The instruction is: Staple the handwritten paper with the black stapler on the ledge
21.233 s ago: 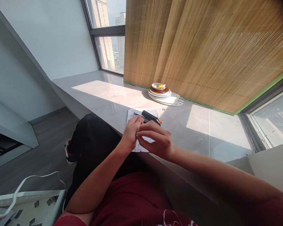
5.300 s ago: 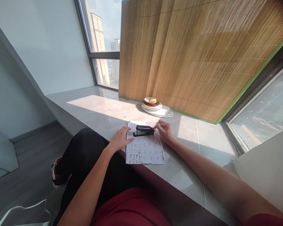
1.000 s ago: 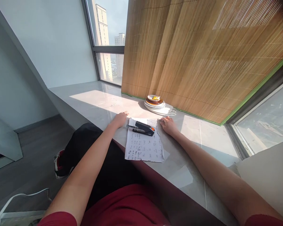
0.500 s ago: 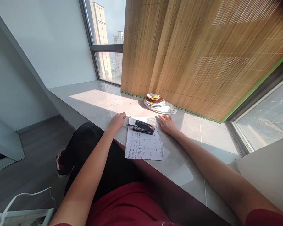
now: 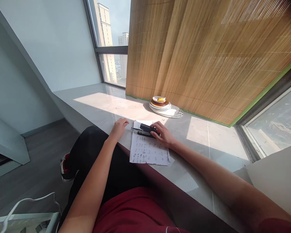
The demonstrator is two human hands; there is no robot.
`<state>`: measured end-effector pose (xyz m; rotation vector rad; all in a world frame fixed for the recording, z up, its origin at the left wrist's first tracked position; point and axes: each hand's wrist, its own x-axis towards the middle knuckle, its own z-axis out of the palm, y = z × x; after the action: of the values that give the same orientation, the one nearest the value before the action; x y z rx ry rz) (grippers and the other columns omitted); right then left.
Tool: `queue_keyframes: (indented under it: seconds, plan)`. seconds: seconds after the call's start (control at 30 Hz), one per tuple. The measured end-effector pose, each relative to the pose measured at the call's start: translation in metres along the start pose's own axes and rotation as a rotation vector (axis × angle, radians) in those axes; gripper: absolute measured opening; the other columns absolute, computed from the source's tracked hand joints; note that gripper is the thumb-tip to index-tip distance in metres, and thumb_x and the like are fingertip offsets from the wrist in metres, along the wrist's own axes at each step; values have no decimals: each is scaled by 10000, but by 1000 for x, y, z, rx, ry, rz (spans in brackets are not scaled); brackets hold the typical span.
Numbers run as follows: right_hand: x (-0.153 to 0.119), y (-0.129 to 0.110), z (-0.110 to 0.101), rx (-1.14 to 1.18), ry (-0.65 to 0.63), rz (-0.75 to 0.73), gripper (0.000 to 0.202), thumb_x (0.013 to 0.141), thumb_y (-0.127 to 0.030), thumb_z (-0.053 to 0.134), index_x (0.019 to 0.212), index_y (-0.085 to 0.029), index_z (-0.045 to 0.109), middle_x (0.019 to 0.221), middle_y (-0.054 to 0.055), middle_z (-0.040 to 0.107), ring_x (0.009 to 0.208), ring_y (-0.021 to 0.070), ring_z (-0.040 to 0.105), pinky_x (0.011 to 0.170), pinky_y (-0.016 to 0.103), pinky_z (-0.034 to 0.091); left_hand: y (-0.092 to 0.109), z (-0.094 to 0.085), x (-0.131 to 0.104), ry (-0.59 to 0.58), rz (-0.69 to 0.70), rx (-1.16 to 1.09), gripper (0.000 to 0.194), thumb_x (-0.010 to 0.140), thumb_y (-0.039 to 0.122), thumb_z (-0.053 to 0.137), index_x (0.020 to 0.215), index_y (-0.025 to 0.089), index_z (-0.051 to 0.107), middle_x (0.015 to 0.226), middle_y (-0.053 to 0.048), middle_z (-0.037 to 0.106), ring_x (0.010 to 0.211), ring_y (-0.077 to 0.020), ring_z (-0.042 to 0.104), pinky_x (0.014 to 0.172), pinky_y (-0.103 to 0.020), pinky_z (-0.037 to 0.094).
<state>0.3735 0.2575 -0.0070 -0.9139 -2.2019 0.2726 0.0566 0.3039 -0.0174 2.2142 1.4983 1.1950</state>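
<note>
A black stapler [image 5: 145,128] with an orange-red part lies across the upper part of a handwritten sheet of paper [image 5: 149,152]. My right hand [image 5: 163,134] is closed around the stapler's right end, thumb on the near side and fingers over the top. The stapler's left end, with its metal tip, points towards my left hand [image 5: 118,128]. That hand rests on the sill left of the paper, apart from the stapler, with its fingers curled in. Whatever the left fingers may hold is hidden.
Behind the paper a stack of plates [image 5: 160,106] stands on the tiled sill [image 5: 106,106]. Tiny dark bits [image 5: 163,119] lie just beyond the sheet. A bamboo blind [image 5: 184,64] hangs along the window. The sill's front edge runs beside my legs.
My right hand has moved left from the sill beside the paper and taken hold of the stapler's right end. The left hand stays in nearly the same place.
</note>
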Motion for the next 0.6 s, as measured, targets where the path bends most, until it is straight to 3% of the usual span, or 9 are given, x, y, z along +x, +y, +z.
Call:
queue_keyframes:
  seconds: [0.17, 0.27, 0.43, 0.6]
  plan:
    - [-1, 7, 1, -17, -62, 50, 372, 1048, -489, 600, 1353, -279, 569, 1243, 119, 599, 1061, 288, 630, 908, 450, 582, -4, 4, -6, 32, -14, -123, 142, 931, 173, 703, 950, 219, 835, 1125, -69, 765, 852, -217, 728, 810, -373, 650]
    - [-1, 9, 2, -33, -103, 24, 414, 1032, -462, 626, 1393, -277, 542, 1239, 117, 608, 1091, 299, 633, 946, 469, 572, -7, 6, -8, 20, -39, -142, 122, 832, 115, 787, 894, 207, 838, 1119, -77, 772, 890, -232, 752, 847, -390, 679]
    - [-1, 10, 4, -40, -116, 29, 408, 1042, -445, 610, 1408, -279, 543, 1232, 117, 635, 1076, 297, 650, 937, 464, 574, -3, 2, -8, 41, 18, -66, 238, 834, 20, 705, 934, 200, 824, 1106, -78, 795, 819, -206, 734, 887, -403, 661]
    - [-1, 13, 6, -45, -116, 26, 413, 1037, -454, 611, 1405, -274, 555, 1258, 121, 669, 1109, 310, 661, 969, 482, 567, 3, -1, -11, 67, 80, -143, 158, 870, 77, 719, 942, 192, 800, 1102, -74, 788, 839, -201, 750, 894, -384, 650]
